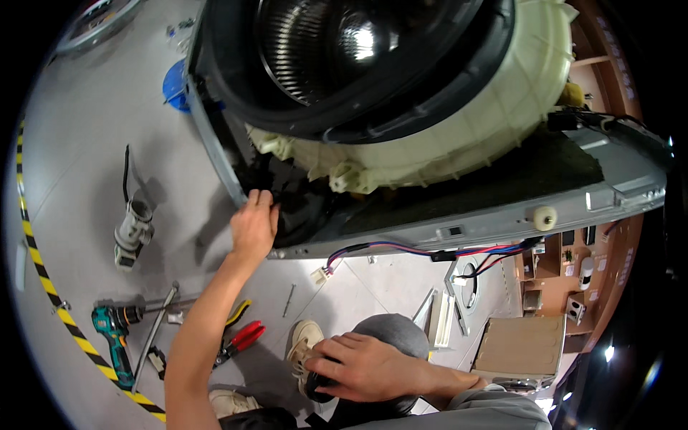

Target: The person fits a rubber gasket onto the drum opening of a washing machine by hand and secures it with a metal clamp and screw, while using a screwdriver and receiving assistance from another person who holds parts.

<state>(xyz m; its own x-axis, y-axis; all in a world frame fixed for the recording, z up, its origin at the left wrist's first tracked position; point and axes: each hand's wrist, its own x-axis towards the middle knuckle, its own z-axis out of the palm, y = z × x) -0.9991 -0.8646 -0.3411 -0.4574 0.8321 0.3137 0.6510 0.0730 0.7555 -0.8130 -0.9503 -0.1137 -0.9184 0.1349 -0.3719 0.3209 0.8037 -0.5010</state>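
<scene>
Fingers of the left hand sit bunched close together, bent over the near corner of a grey metal cabinet frame; their tips are partly hidden, so I cannot tell whether they grip the edge or only rest on it. Just beyond them spreads the open front-loading washing machine — its black rubber door gasket farthest ahead, with the ribbed steel drum inside that ring and the cream plastic tub around it.

On the right hand the fingers curve downward with little space between them, over something dark that they mostly cover; I cannot tell whether it is held. A grey-clad knee is just beyond this hand, and a pale shoe shows beside its fingertips.

To the right of the left fingers, a red, blue and black wiring harness runs along the frame, its white connector hanging between the two hands. Left of those same fingers, well apart, a pale cylindrical part is on the floor. Nearer the body than them — around the left forearm — lie a teal-and-black cordless drill, a metal bar and red-handled pliers. A thin screw lies between the pliers and the connector.
</scene>
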